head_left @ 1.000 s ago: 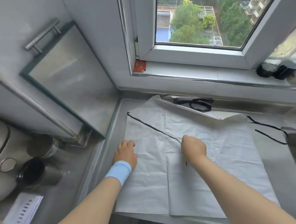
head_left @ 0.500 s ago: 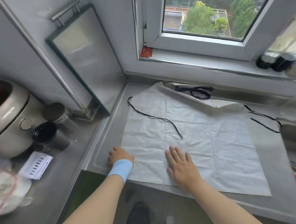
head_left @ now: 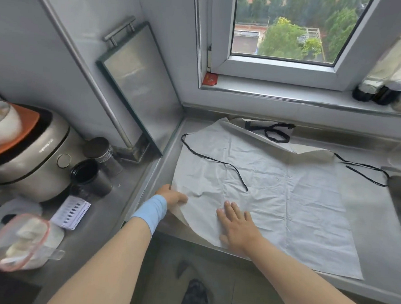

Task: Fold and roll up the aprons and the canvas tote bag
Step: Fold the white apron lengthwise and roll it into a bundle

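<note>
1. Kitchen scene from the head camera: a white apron (head_left: pixel 285 204) lies spread on a stainless steel counter (head_left: pixel 375 233) below a window (head_left: pixel 284 27). Its near edge runs along the counter's front lip.
2. The person's left hand (head_left: pixel 172 196), with a blue wristband (head_left: pixel 151 210) on the wrist, grips the apron's near-left edge. The fingers are curled into the cloth and partly hidden by it. That corner is raised off the counter, showing its underside.
3. The right hand (head_left: pixel 237 224) rests palm down on the apron just right of the lifted corner, fingers straight and slightly spread, holding nothing.
4. One black tie string (head_left: pixel 217 161) trails from the apron's far-left corner across the cloth towards its middle. Another black tie (head_left: pixel 363 167) lies on the counter off the right side.
5. A second pale cloth (head_left: pixel 257 124) with a looped black strap (head_left: pixel 277 134) sits at the back against the wall, touching the apron's top edge. Whether it is an apron or the tote bag cannot be told.
6. On the lower worktop to the left stand a rice cooker (head_left: pixel 35 155), two jars (head_left: pixel 89 175), a printed card (head_left: pixel 71 212) and a red-edged plastic bag (head_left: pixel 18 241).
7. Dark bottles (head_left: pixel 374 93) stand on the window sill (head_left: pixel 269 90).
</note>
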